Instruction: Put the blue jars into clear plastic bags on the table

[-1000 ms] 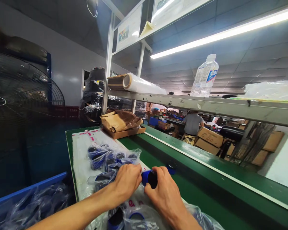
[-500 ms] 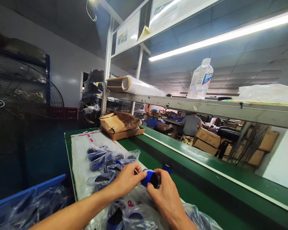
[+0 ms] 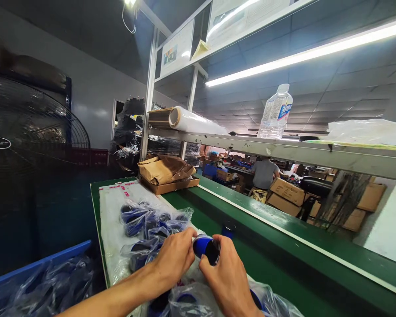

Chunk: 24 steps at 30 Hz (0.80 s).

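Observation:
A short blue cylindrical part (image 3: 202, 246) with a dark open end is held up above the bench, in front of me. My right hand (image 3: 229, 273) grips it from the right, thumb below and fingers over the top edge. My left hand (image 3: 176, 255) is closed at its left end, fingers curled against it; their tips are partly hidden. Behind my left hand, several blue parts in clear plastic bags (image 3: 135, 220) lie on a white sheet (image 3: 110, 211). More bagged parts (image 3: 191, 301) are under and beside my wrists. Another blue part (image 3: 229, 230) stands on the green surface beyond.
A cardboard tray with brown paper (image 3: 166, 169) sits at the bench's far end. Overhead runs a shelf (image 3: 244, 143) with a plastic bottle (image 3: 275, 112) and a film roll (image 3: 198, 121). A blue crate (image 3: 39, 262) of bagged parts is lower left, a fan (image 3: 36, 114) far left. A person (image 3: 264, 172) sits beyond.
My left hand has turned and curled in at the blue part's left end, its fingers less stretched than before. My right hand keeps its grip. The view has shifted slightly.

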{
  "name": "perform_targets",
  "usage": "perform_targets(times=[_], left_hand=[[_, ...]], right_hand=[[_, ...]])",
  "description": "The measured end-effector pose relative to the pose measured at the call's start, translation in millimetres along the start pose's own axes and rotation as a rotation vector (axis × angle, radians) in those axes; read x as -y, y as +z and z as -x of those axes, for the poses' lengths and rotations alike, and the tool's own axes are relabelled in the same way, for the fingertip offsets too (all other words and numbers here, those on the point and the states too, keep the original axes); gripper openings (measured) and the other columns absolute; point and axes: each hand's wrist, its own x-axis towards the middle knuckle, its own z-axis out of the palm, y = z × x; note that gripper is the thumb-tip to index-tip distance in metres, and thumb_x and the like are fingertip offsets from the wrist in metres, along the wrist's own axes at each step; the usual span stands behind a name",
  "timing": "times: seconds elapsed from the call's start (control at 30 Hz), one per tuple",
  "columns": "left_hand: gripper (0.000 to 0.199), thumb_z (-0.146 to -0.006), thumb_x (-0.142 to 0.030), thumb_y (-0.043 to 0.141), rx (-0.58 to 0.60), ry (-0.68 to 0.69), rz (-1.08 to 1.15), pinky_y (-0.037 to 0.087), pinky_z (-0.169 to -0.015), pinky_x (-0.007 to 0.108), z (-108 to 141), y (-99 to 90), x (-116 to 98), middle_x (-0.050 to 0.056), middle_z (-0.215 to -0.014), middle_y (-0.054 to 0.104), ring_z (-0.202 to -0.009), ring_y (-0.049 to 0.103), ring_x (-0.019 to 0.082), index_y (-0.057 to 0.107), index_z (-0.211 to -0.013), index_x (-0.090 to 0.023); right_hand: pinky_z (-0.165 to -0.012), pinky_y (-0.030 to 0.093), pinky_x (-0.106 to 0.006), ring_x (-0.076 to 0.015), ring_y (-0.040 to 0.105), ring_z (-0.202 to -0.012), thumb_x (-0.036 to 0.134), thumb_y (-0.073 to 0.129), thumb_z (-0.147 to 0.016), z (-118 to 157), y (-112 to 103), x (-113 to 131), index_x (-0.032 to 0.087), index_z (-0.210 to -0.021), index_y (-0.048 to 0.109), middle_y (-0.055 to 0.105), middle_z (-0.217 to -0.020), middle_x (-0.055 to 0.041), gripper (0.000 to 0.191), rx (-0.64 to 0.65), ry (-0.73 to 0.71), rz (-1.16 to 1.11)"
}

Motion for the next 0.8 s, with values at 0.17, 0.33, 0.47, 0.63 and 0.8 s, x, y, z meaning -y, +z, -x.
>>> perform_targets(times=[0.17,0.33,0.47,0.63,0.8], left_hand=[[0.035,-0.074,-0.003,0.052,-0.023,-0.068,0.103,0.037,-0.067,0.03,-3.0,-0.8,-1.9,-0.001,-0.074,0.066,-0.071,0.064,0.021,0.062,-0.103,-0.021],[0.023,-0.078,-0.012,0.049,-0.029,-0.215,0.332,0.045,-0.065,0.027,-7.1,-4.2,-1.5,0.001,-0.078,0.066,-0.07,0.063,0.018,0.063,-0.096,-0.018],[0.029,-0.079,-0.022,0.047,0.016,-0.303,0.53,0.049,-0.056,0.025,-8.8,-3.9,-1.6,0.003,-0.082,0.066,-0.07,0.064,0.018,0.066,-0.099,-0.016],[0.031,-0.074,-0.034,0.063,0.023,-0.318,0.65,0.048,-0.06,0.025,-12.0,-4.0,-3.2,0.001,-0.075,0.065,-0.066,0.061,0.016,0.066,-0.097,-0.013],[0.027,-0.079,-0.034,0.06,0.014,-0.294,0.628,0.051,-0.062,0.029,-10.3,-6.3,-5.0,0.007,-0.083,0.072,-0.074,0.067,0.021,0.069,-0.094,-0.014]], right_hand=[[-0.095,0.045,-0.051,-0.0386,0.06,-0.112,0.032,0.049,-0.075,5.4,1.0,0.9,0.011,-0.12,0.056,0.064,-0.116,-0.0185,0.05,-0.005,-0.007,0.029],[-0.098,0.048,-0.048,-0.0356,0.064,-0.114,0.034,0.049,-0.078,4.1,-0.1,-4.5,0.01,-0.126,0.057,0.068,-0.121,-0.0186,0.054,0.061,0.079,-0.049],[-0.098,0.05,-0.042,-0.0303,0.066,-0.114,0.037,0.047,-0.083,4.1,0.7,-8.8,0.011,-0.134,0.056,0.068,-0.128,-0.0155,0.058,0.091,0.097,-0.134],[-0.107,0.045,-0.038,-0.028,0.059,-0.126,0.04,0.049,-0.086,7.1,4.7,-10.6,0.012,-0.136,0.057,0.06,-0.138,-0.0147,0.057,0.035,-0.015,-0.222],[-0.11,0.043,-0.046,-0.0336,0.057,-0.13,0.045,0.06,-0.082,6.7,3.9,-12.3,0.007,-0.135,0.058,0.062,-0.14,-0.0185,0.066,0.124,0.008,-0.183]])
